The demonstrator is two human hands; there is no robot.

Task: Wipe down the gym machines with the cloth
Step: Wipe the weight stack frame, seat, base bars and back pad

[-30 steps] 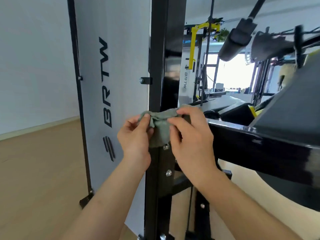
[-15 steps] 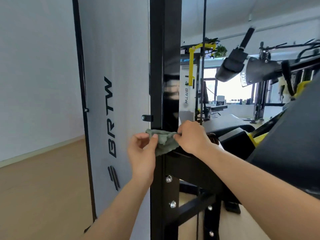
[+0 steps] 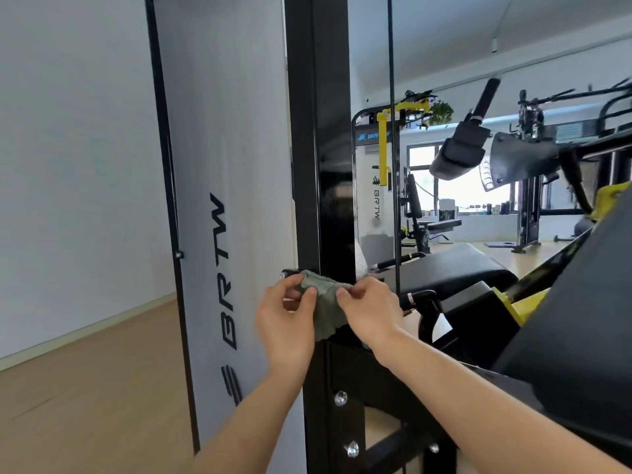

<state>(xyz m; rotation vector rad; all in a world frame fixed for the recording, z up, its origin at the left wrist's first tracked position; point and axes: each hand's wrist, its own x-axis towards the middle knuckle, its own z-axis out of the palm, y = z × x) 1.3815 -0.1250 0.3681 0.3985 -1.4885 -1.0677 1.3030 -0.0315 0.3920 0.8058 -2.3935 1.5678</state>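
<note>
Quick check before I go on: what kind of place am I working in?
A gym, most likely. A black machine upright with a cable stands right ahead, a padded bench sits behind it, and more machines stand by the far window.

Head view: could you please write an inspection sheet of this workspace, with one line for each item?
Surface: black upright post, glossy, with bolts below the hands.
Job's things: green cloth, bunched against the post.
Clutter: nothing seen.
Grips: left hand and right hand each pinch the cloth's upper edge.
Cables: one thin black cable runs vertically, right of the post.
Surroundings: grey BRTW panel at left, wooden floor, black pad and further machines at right.
</note>
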